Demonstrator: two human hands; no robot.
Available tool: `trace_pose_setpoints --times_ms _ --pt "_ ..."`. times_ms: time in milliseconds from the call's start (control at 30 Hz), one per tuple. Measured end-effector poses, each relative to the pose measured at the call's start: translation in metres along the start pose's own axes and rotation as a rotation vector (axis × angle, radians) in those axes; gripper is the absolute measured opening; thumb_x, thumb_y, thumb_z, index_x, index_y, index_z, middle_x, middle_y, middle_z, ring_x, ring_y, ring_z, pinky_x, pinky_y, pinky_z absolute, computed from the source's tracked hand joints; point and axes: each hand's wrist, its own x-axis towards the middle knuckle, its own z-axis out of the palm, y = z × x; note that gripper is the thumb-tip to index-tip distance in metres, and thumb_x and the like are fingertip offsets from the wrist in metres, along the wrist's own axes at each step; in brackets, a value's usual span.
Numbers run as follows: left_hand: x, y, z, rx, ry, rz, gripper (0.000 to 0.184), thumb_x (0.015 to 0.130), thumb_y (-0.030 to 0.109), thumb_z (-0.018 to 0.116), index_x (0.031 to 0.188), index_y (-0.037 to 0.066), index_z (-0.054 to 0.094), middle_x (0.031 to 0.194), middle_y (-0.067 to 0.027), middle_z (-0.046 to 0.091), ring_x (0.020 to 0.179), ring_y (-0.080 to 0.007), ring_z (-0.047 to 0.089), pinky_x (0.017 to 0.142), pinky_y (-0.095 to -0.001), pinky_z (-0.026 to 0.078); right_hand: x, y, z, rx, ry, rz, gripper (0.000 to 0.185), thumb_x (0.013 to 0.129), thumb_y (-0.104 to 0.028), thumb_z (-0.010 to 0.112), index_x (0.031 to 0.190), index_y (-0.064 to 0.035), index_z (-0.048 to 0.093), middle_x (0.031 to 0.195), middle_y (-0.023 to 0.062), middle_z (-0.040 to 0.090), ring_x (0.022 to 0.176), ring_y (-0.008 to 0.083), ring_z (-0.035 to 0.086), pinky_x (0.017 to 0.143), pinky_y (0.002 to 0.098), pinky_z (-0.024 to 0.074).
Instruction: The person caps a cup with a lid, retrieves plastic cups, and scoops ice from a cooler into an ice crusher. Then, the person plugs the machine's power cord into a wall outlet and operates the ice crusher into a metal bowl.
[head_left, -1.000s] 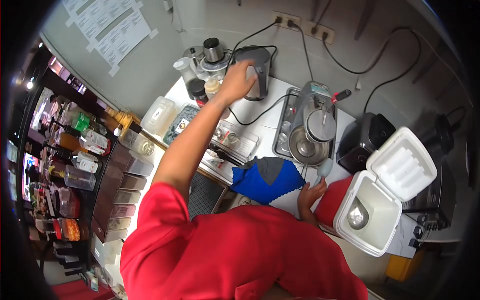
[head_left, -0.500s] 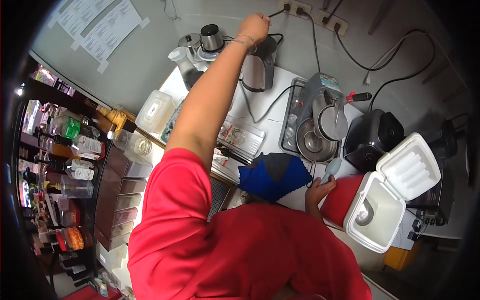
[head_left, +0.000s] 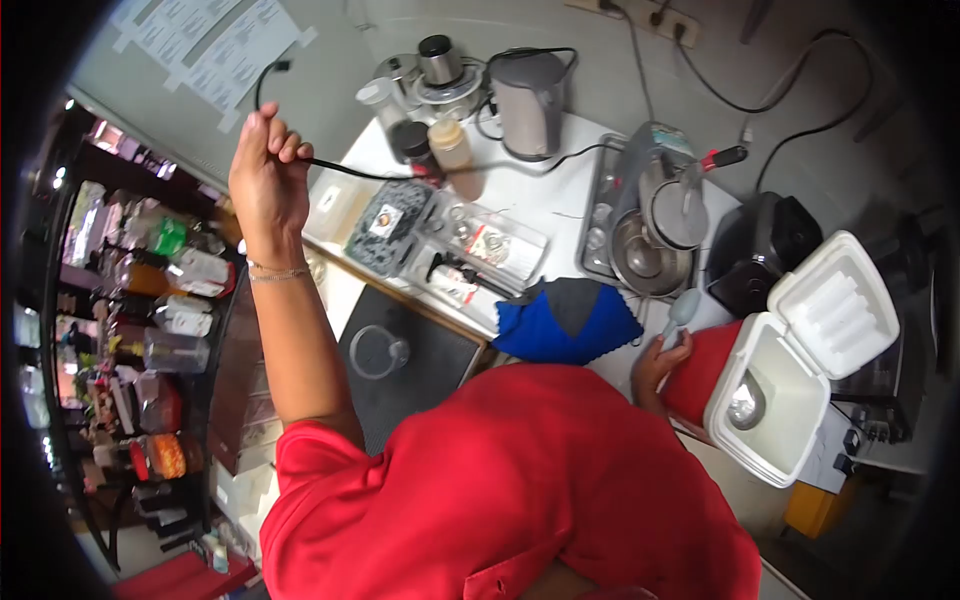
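Cord (head_left: 350, 172) unplugged, now in left fingers (head_left: 290, 148).

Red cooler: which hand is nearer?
Right: the right hand is close beside the red cooler; the left hand is raised far off to its left, holding the black cord.

Smooth, plastic-sheathed cord (head_left: 350, 172) in my left fingers (head_left: 291, 144), soft cloth (head_left: 570, 325) and bright metal nearby.
The scoop (head_left: 685, 307) at my right fingers (head_left: 680, 347) looks like smooth, matt plastic. The kettle (head_left: 527, 120) has a metal body with a dull sheen; the bowl (head_left: 628, 268) is glossy metal. The cloth is matt, zigzag-cut at its edge, and my shirt (head_left: 520, 470) is matt fabric too. The cooler (head_left: 703, 372) is smooth plastic, the counter (head_left: 580, 180) smooth, the mat (head_left: 430, 345) matt and finely textured, the sheets (head_left: 235, 55) paper.
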Motion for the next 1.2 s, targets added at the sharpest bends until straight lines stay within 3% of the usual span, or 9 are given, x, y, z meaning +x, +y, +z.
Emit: trace_pose_setpoints --times_ms 167,367,467,600,900,967,1000,1100,1200 --pt "-0.023 0.02 -0.068 -0.007 0.208 0.127 0.024 0.096 0.011 0.053 0.118 0.002 0.047 0.121 -0.0122 0.057 0.117 -0.0305 0.054 0.103 -0.0487 0.043 -0.014 -0.019 -0.01 0.154 -0.091 0.15 0.051 0.09 -0.008 0.051 0.133 0.0063 0.029 0.133 0.0254 0.035 0.124 0.0372 0.037 0.108 0.0452 0.0277" --pt "-0.042 0.006 -0.111 0.065 0.357 0.214 0.026 0.093 0.002 0.055 0.118 0.004 0.048 0.122 -0.0141 0.058 0.113 -0.032 0.059 0.089 -0.0397 0.055 -0.018 -0.054 -0.035 0.211 -0.163 0.09 0.041 0.092 -0.009 0.049 0.13 0.0033 0.038 0.12 0.0197 0.049 0.105 0.0269 0.05 0.093 0.0386 0.0389" --pt "-0.053 0.0 -0.121 0.02 0.373 0.212 0.027 0.092 0.002 0.056 0.118 0.002 0.048 0.12 -0.0147 0.059 0.108 -0.0308 0.062 0.082 -0.0362 0.059 -0.003 -0.07 -0.033 0.633 -0.437 0.083 0.032 0.097 -0.012 0.046 0.127 0.001 0.044 0.093 0.0074 0.054 0.086 0.0136 0.05 0.081 0.0278 0.0412" --pt "-0.072 0.001 -0.107 0.028 0.401 0.223 0.028 0.093 0.004 0.056 0.119 0.0 0.048 0.118 -0.0156 0.06 0.104 -0.0277 0.064 0.077 -0.0315 0.06 0.032 -0.138 -0.014 0.511 -0.827 0.073 0.02 0.097 -0.014 0.051 0.111 -0.0018 0.059 0.085 0.0055 0.056 0.074 0.0151 0.055 0.07 0.0302 0.0451" --pt "-0.108 0.013 -0.077 0.154 0.421 0.243 0.025 0.091 0.007 0.061 0.113 0.0 0.052 0.108 -0.0152 0.064 0.096 -0.0241 0.066 0.075 -0.0282 0.059 0.068 -0.306 0.08 0.384 -0.779 -0.822 0.027 0.086 -0.007 0.059 0.112 -0.001 0.061 0.102 0.0153 0.061 0.097 0.0303 0.057 0.085 0.0379 0.045" --pt "-0.111 0.016 -0.077 0.358 0.377 0.218 0.017 0.092 0.007 0.058 0.108 0.001 0.057 0.104 -0.0147 0.065 0.09 -0.0216 0.067 0.073 -0.0292 0.058 0.067 -0.316 0.092 0.432 -0.686 -0.917 0.031 0.085 -0.005 0.06 0.116 -0.0027 0.061 0.108 0.0146 0.06 0.104 0.0308 0.055 0.091 0.0384 0.0427" --pt "-0.114 0.013 -0.082 0.862 0.257 0.377 0.013 0.093 0.007 0.057 0.105 0.003 0.061 0.099 -0.0134 0.066 0.084 -0.0188 0.066 0.071 -0.0285 0.055 0.06 -0.325 0.11 0.509 -0.646 -0.979 0.034 0.085 -0.005 0.061 0.119 -0.0043 0.06 0.113 0.014 0.06 0.107 0.031 0.054 0.095 0.0385 0.0415" --pt "-0.129 0.019 -0.063 0.324 0.327 0.253 0.023 0.09 0.007 0.062 0.112 0.002 0.055 0.103 -0.0131 0.067 0.083 -0.0178 0.067 0.07 -0.0277 0.056 0.04 -0.376 0.109 0.448 -0.653 -1.113 0.053 0.082 -0.005 0.062 0.134 -0.0065 0.05 0.131 0.0134 0.052 0.123 0.0327 0.045 0.105 0.0414 0.0332" --pt "-0.138 0.024 -0.048 0.149 0.343 0.292 0.023 0.095 0.012 0.057 0.114 0.003 0.05 0.105 -0.0144 0.066 0.091 -0.0225 0.068 0.077 -0.0316 0.057 0.027 -0.396 0.12 0.545 -0.793 -1.128 0.034 0.087 -0.008 0.059 0.12 -0.0038 0.057 0.116 0.0159 0.058 0.111 0.0341 0.052 0.095 0.0425 0.0386"
